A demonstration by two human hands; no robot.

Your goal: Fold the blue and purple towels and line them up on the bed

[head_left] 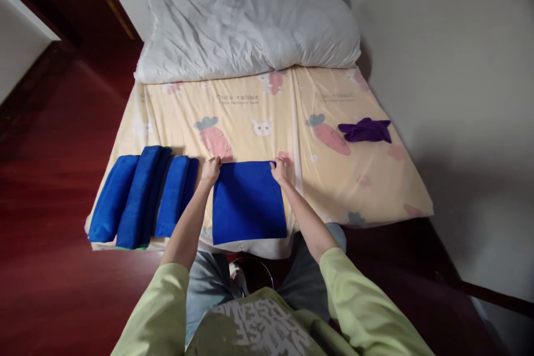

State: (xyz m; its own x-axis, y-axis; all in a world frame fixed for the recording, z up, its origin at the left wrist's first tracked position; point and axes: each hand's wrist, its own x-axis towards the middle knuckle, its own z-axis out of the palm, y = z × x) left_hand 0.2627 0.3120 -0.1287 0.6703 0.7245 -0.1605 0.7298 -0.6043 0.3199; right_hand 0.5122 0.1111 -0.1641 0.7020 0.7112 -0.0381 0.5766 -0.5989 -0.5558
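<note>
Pinching, with left grip and right grip, the far-left and far-right corners of a flat blue cloth laid by the near edge of the bed, just right of the folded blue cloths. Probably at the straightening step; next, likely calling for even tension on both corners.

Bedroom, domestic: one bed with rabbit-and-carrot printed sheet, one large pale quilt heaped at its head, reddish floor, plain walls close by.
</note>
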